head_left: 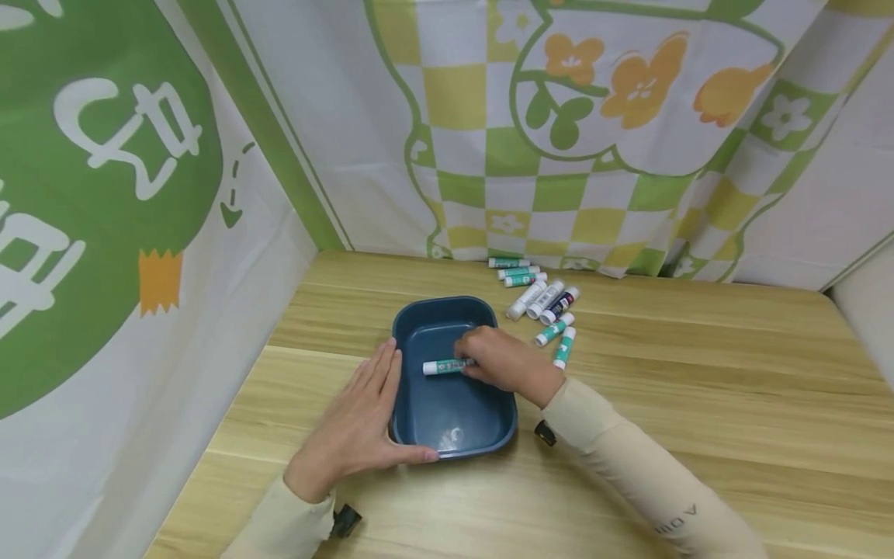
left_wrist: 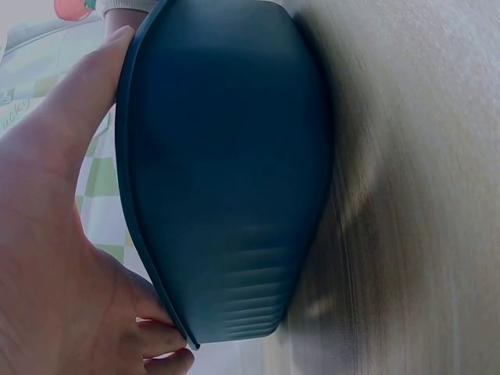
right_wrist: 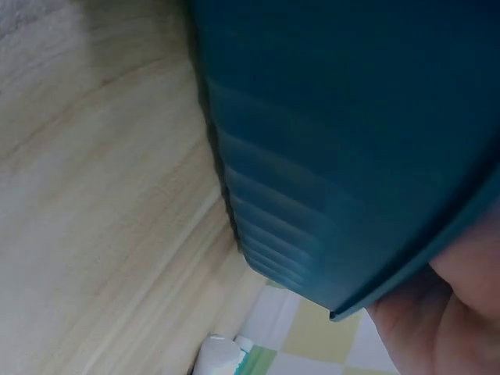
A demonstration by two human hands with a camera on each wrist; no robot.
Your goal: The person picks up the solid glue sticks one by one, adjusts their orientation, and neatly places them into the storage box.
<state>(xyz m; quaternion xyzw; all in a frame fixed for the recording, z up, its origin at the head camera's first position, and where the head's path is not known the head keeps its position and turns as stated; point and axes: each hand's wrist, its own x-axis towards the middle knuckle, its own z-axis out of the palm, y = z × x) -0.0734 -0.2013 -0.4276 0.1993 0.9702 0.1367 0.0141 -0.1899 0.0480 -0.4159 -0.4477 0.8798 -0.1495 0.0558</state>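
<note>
Here, the left hand [head_left: 359, 419] lies spread against the blue bin [head_left: 450, 415], its fingers straight along the left rim and its thumb on the near one. The right hand [head_left: 503, 361] reaches in over the opposite rim, pinching a green-and-white tube [head_left: 440, 366] by its right end; the tube is sideways within the bin, though whether it touches the floor I cannot tell. Beyond the right forearm [head_left: 628, 458], eight more tubes [head_left: 560, 305] lie loosely strung across the wooden table [head_left: 698, 388], near a checked, flowered curtain [head_left: 517, 155] at its far edge.
</note>
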